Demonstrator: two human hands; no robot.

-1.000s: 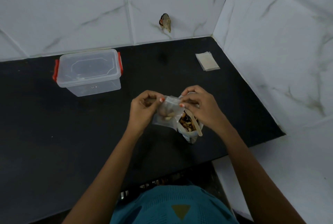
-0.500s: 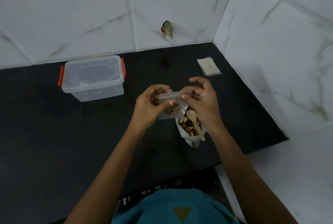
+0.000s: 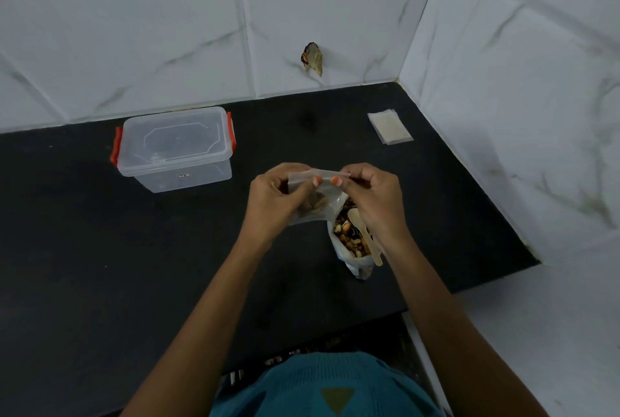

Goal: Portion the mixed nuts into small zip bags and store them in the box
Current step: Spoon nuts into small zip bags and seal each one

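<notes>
Now: the small zip bag point(image 3: 330, 200) is held up above the table point(image 3: 100, 248), mid-scene, just far and left of the open nut bag point(image 3: 355, 259). The long axis of its seal strip runs left–right between the two hands. Left hand point(image 3: 273, 205) pinches the left part of the strip, thumb and fingers point(image 3: 313, 181) narrow on the plastic. Right hand point(image 3: 377, 201) pinches the right part, fingers point(image 3: 336, 181) likewise. The thumb tips nearly meet mid-strip. Neither hand is free.

Contents: a small clump of nuts sits low in the zip bag, which is mostly flat above it. The nut bag stands on the table beneath the right hand, mouth open, well filled with mixed nuts. A pale spoon point(image 3: 365, 237) lies in it, handle sticking out over the near rim.

Box point(image 3: 174, 151) stands far left, well apart from the hands, lid on, red latches at both ends. No filled bags show through its clear walls. A stack of empty zip bags point(image 3: 390, 128) lies far right, near the wall corner.

Judgement: the step in hand looks like pressing the seal shut along that left–right line; I cannot tell whether it is closed yet. The box lies nearer the left hand and needs its lid off before the bag goes in.
</notes>
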